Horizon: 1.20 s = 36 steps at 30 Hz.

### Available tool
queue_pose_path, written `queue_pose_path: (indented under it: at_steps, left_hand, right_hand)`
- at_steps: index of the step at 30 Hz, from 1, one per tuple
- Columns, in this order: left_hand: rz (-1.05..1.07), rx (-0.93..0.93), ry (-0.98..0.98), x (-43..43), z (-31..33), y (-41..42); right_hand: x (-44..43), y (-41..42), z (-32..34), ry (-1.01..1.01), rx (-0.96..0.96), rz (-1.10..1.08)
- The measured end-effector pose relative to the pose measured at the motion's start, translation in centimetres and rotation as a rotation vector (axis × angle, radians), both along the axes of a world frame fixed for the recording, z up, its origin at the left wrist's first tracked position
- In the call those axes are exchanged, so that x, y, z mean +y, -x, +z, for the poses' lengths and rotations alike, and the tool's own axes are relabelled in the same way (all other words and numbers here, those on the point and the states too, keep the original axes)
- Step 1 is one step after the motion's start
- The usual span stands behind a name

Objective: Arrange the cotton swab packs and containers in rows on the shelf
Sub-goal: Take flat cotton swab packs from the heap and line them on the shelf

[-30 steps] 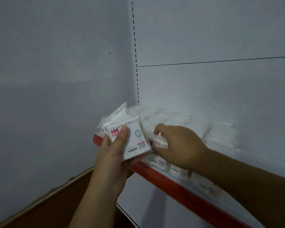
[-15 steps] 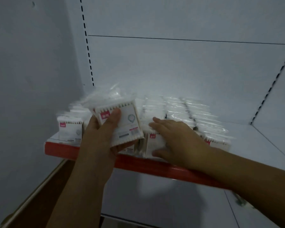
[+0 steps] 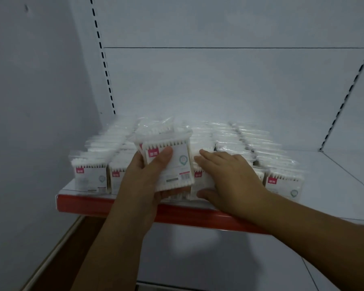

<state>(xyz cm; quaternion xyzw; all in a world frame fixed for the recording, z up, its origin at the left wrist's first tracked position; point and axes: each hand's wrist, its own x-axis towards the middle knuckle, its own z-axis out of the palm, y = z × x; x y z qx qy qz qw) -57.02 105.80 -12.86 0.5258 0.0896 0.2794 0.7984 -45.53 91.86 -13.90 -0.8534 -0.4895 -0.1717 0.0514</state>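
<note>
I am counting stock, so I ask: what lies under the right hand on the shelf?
Under the right hand is the front cotton swab pack of one row; its pink label shows beside the fingers. The rest of this pack is covered.

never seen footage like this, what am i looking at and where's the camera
No machine here: a person works bare-handed, filmed by one camera worn on the head, looking forward and down. The left hand grips a small bundle of cotton swab packs, thumb across the front. The right hand lies with straight fingers on shelved packs. Rows of the same clear packs stand on the white shelf, behind its red front edge.
</note>
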Motion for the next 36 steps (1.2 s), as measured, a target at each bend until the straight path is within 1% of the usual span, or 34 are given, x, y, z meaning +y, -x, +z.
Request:
queue_pose_path:
  at_steps: [5,10,11,12,14,15,16,19,22,23,25,27,29,30,33,34,35,36]
  left_hand:
    - [-0.014,0.001,-0.002,0.3,-0.2,0.0]
    - [-0.069,0.010,-0.022,-0.3,-0.6,-0.3]
    - [-0.076,0.005,-0.019,-0.5,-0.6,-0.3]
    - [-0.080,-0.005,-0.017,-0.7,-0.6,-0.4]
    - [-0.075,-0.024,-0.033,-1.1,-0.6,-0.7]
    - [-0.070,-0.029,-0.047,-1.4,-0.5,-1.0]
    - [-0.069,-0.032,-0.069,-2.0,-0.3,-1.3]
    - [-0.083,-0.042,-0.155,-4.1,0.3,-2.5]
    - [0.006,-0.023,-0.209,-5.6,0.2,-3.5]
    - [0.046,-0.027,-0.176,-5.7,0.0,-3.8]
    - [0.099,-0.079,-0.020,-5.3,-0.3,-4.1]
    - [0.109,-0.099,0.109,-4.7,-0.6,-4.2]
    - [0.067,-0.069,0.139,-4.7,-0.9,-4.4]
    - [0.052,-0.048,0.136,-4.8,-1.2,-4.5]
    - [0.062,-0.004,0.081,-5.1,-1.9,-5.0]
    - [0.068,0.005,0.061,-5.1,-2.0,-5.0]
    - [0.070,0.012,0.048,-5.0,-2.0,-5.1]
    - [0.071,0.020,0.042,-4.9,-2.1,-5.1]
  right_hand:
    - [0.0,1.0,-0.9,0.043,-0.051,-0.013]
    - [-0.5,0.8,0.2,0.016,-0.010,0.041]
    - [-0.7,0.8,1.0,-0.043,0.050,0.066]
    - [-1.1,0.7,1.9,-0.177,0.128,0.085]
    - [-2.3,0.6,3.7,-0.549,0.312,0.131]
    - [-2.9,0.8,4.6,-0.643,0.401,0.160]
    - [-3.3,1.1,5.5,-0.649,0.453,0.180]
    - [-4.0,1.5,6.9,-0.532,0.455,0.138]
    - [-5.5,0.7,7.2,-0.617,0.497,0.076]
    - [-6.2,0.1,7.1,-0.641,0.521,0.053]
    - [-7.9,-1.0,6.7,-0.671,0.563,0.004]
    - [-9.3,-1.8,5.7,-0.578,0.537,-0.072]
    - [-9.9,-2.2,3.8,-0.427,0.450,-0.132]
    - [-9.8,-2.2,2.9,-0.388,0.371,-0.146]
    - [-8.9,-2.0,0.8,-0.304,-0.019,-0.053]
    - [-8.7,-1.9,0.4,-0.273,-0.090,-0.024]
    - [-8.6,-1.9,0.0,-0.250,-0.108,-0.013]
    - [-8.6,-1.8,-0.3,-0.222,-0.084,-0.023]
